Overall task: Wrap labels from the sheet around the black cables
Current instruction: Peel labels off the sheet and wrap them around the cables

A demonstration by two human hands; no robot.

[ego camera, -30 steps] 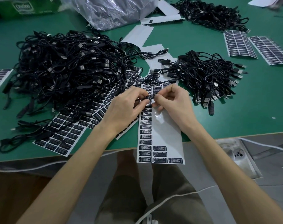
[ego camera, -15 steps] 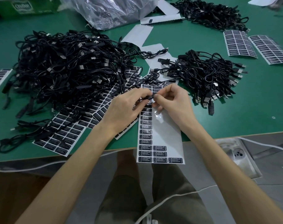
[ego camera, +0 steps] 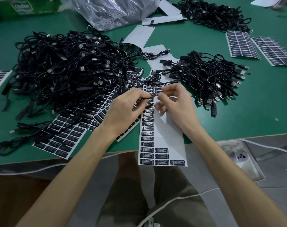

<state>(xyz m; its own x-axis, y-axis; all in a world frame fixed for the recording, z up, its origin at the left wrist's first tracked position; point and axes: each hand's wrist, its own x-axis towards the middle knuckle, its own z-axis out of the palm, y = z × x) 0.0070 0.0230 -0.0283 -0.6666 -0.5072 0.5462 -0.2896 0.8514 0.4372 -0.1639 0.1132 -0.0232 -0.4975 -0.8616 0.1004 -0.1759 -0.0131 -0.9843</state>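
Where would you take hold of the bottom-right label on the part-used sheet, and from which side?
Probably a far corner of the label, picked at from the far side: it lies flat, with bare backing beyond it and a neighbour close on its left.

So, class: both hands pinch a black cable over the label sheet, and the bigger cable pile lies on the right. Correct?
No: the head view shows the bigger cable pile on the left. Left hand and right hand pinch the cable over the label sheet.
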